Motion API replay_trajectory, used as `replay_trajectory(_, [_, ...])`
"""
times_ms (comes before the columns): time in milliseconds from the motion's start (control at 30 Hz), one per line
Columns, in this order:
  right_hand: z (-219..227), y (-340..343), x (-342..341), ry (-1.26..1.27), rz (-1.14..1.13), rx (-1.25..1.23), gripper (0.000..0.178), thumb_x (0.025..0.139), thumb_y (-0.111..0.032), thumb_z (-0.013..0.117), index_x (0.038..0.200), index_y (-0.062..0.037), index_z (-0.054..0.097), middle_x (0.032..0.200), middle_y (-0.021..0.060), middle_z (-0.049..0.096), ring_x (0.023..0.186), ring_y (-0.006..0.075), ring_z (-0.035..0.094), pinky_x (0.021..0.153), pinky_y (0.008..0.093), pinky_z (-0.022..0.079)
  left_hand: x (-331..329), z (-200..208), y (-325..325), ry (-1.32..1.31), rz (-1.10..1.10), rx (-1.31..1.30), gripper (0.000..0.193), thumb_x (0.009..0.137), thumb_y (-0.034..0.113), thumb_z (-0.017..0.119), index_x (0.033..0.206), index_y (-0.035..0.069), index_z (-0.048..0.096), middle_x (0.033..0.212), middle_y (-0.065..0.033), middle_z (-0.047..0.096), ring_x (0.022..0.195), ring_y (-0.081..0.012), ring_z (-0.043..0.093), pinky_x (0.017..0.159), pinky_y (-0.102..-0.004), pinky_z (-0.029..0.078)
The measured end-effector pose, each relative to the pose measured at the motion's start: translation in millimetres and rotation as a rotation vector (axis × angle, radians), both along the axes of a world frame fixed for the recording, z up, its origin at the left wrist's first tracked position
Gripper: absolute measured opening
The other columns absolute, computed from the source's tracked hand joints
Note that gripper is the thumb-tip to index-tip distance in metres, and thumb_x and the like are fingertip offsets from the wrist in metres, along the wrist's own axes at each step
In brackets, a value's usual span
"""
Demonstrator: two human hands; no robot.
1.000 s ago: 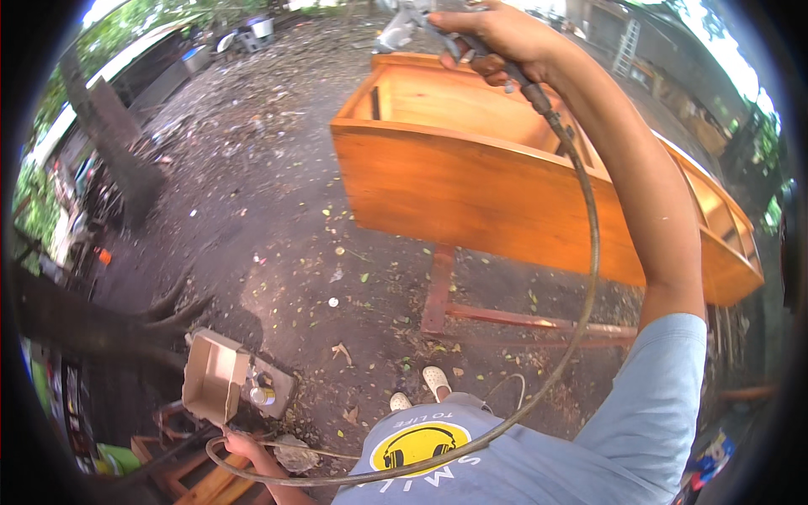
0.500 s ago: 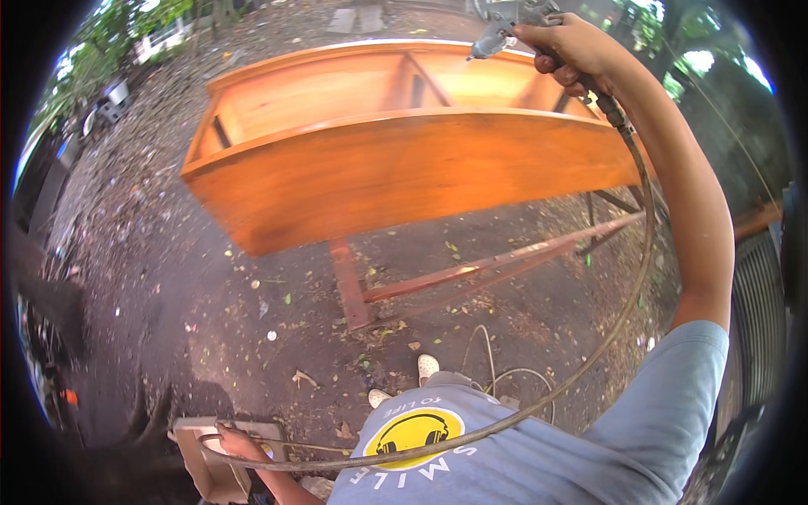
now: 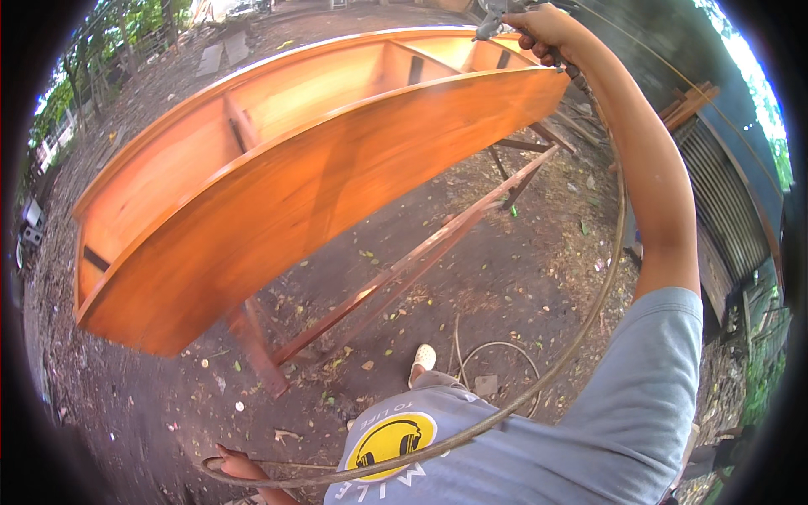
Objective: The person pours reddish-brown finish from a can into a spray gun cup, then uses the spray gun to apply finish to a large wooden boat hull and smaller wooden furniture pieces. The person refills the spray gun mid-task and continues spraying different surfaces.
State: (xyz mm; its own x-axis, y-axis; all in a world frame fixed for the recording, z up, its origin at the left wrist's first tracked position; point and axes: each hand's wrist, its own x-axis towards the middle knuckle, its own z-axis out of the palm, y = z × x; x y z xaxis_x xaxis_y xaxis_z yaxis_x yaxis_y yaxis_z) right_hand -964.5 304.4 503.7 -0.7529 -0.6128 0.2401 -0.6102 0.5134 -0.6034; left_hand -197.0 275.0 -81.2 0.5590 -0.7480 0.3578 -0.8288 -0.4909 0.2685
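My right hand (image 3: 545, 32) is raised at the top, its fingers wrapped round the grip of a grey metal spray gun (image 3: 491, 21). The gun is over the far right end of a long orange-brown wooden shelf unit (image 3: 337, 160), which lies with its divided open side up. From the gun, a brown air hose (image 3: 608, 290) hangs past my right arm, crosses in front of my shirt and bends back at lower left. There my left hand (image 3: 239, 465) is closed on the hose's bend, low and away from the shelf unit.
A reddish-brown wooden stand (image 3: 404, 257) with a long rail is under the shelf unit. Loose hose coils (image 3: 505, 343) lie on the dirt ground near my shoe (image 3: 423, 358). Corrugated metal sheeting (image 3: 725, 202) stands on the right. Flat slabs (image 3: 220, 54) lie at far left.
My view has turned right, so the shelf unit appears slanted and more of its length shows. The spray gun is now by its far right end. The cardboard box near my left hand has nearly left view.
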Motion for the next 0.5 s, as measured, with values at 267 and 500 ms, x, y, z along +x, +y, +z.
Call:
replay_trajectory(267, [23.7,30.5,-174.9,0.084,-0.164,0.021,0.040,0.092,-0.035,0.066,0.077,0.0025,0.063,0.059,0.0091,0.055,0.041,0.0163,0.047,0.036,0.0330,0.038,-172.6,11.9,-16.1,-0.021,-0.209,-0.145,0.036,0.101,0.029,0.054,0.121,0.001,0.063,0.060,-0.0197,0.055,0.050,-0.0299,0.050,0.048,-0.0471,0.042])
replay_trajectory(500, [31.6,44.0,-332.3,0.083,-0.134,0.004,0.043,0.090,-0.036,0.067,0.074,0.0033,0.064,0.060,0.0101,0.057,0.042,0.0180,0.050,0.035,0.0336,0.041,-297.0,-33.4,-51.1,0.764,-0.453,-0.091,0.047,0.097,0.030,0.060,0.102,-0.016,0.055,0.083,-0.0245,0.058,0.072,-0.0319,0.055,0.065,-0.0442,0.047])
